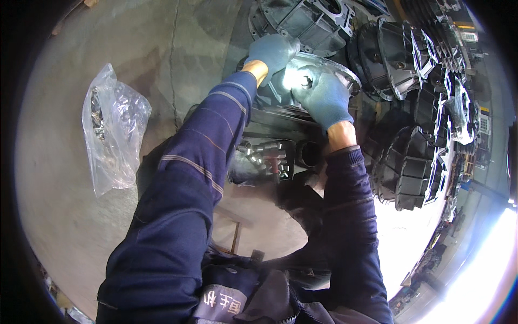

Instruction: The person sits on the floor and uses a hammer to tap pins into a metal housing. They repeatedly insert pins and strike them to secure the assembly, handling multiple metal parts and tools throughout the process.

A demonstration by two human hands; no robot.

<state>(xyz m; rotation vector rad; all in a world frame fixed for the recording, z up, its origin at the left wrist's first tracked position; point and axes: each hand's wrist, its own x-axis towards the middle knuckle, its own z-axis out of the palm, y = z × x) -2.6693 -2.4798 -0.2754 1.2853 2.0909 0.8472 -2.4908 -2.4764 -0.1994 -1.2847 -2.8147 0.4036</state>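
Observation:
Both of my hands wear blue-grey gloves and are at a pale cast-metal housing (275, 88) lying in front of me. My left hand (273, 55) is at the housing's far left edge with its fingers curled closed; what lies inside them is hidden. Over the housing's right part, my right hand (325, 96) has its fingers bent together, and I cannot make out what they grip. A bright patch of light falls on the metal between the hands. Below them, a dark tray (263, 160) holds several metal fittings and a red-handled tool (276, 155).
Another cast housing (305, 24) sits just beyond my hands. More dark housings (396, 59) (413, 170) line the right side. A clear plastic bag (114, 132) of shiny metal parts lies on the concrete floor (59, 162) to the left. Beside the tray is a dark round cup (308, 154).

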